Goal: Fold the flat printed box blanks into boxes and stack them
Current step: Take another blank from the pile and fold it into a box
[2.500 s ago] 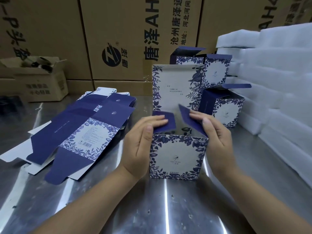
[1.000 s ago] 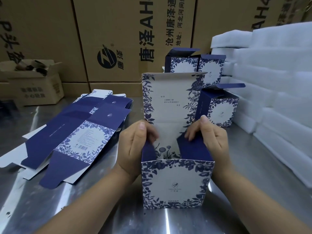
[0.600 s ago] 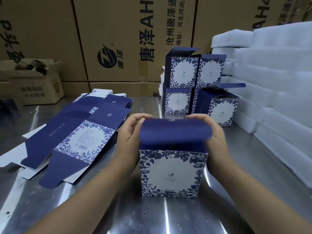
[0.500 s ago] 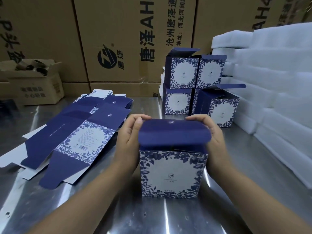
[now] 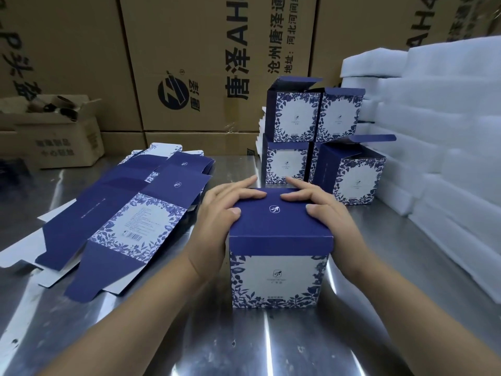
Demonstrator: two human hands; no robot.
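Both hands rest on one box at the centre of the frame. Left hand lies against the box's left side, fingers spread flat across the dark blue lid, thumb on the lid's left edge. Right hand mirrors it on the right side, fingers splayed over the lid, thumb on the right edge. Neither hand pinches anything; both press flat. The lid is down, its front lip overlapping the floral front panel. The box stands upright on the steel table.

Flat blanks lie overlapped at centre left of the frame, just beside the left wrist. Folded boxes stand stacked in two tiers at upper centre, their top flaps raised. White foam sheets are piled along the right edge. Brown shipping cartons fill the upper frame; a small open carton sits at upper left.
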